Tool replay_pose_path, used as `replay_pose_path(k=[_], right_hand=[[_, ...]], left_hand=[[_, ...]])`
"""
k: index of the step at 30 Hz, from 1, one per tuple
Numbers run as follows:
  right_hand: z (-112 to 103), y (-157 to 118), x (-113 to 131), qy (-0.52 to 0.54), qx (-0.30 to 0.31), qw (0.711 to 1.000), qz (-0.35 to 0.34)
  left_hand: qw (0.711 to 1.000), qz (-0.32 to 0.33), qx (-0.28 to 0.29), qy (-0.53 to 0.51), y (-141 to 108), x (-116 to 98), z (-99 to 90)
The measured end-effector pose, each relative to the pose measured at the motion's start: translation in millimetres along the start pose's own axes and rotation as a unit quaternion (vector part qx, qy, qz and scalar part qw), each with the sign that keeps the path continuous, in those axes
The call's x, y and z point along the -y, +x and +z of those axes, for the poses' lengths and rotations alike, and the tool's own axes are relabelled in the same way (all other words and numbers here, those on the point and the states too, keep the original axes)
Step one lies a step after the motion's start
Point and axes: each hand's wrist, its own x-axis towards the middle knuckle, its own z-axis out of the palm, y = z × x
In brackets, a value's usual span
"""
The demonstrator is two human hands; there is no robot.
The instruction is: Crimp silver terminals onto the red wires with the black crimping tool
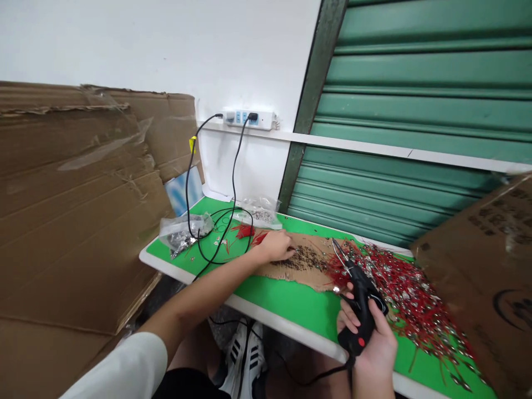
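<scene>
My right hand [368, 338] grips a black soldering gun [361, 310] with a red button, its metal tip pointing up and away over the table. My left hand [276, 245] rests at the cardboard strip [310, 280], fingers curled together over its left part; what they pinch, if anything, is too small to make out. Small dark metal pieces [310, 257] cover the middle of the strip beside those fingers. Just left of the hand lie bundles of red wires [244, 230]. Right of the soldering gun spreads a large heap of red wires with shiny metal parts [409, 288].
Black cables run from a wall power strip [249, 118] down across the green tabletop [266, 299]. Clear bags of small metal parts [183, 230] sit at the left and back. Cardboard boxes [83, 221] flank both sides; a green shutter [415, 111] stands behind.
</scene>
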Motion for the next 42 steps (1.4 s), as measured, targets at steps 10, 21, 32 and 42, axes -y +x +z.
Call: replay_pose_path(k=[10,21,32,42], right_hand=[[1.3,-1.2,-0.4,-0.028,-0.003,1.000,-0.001],[2.0,0.5,-1.3,-0.049,0.001,0.999,-0.007],[5.5,0.1,-1.3,-0.066,-0.011,0.998,-0.010],[6.8,-0.3,-3.0,-0.091,-0.016,0.996,-0.016]], left_hand=[[0.999,0.027,0.006,0.020,1.2,-2.0,-1.0],[1.000,-0.017,-0.006,0.009,-31.6,5.1,-4.5],[0.972,-0.233,-0.025,-0.012,-56.4,26.3,-20.8],[0.964,-0.257,-0.054,-0.041,-59.0,34.7,-4.5]])
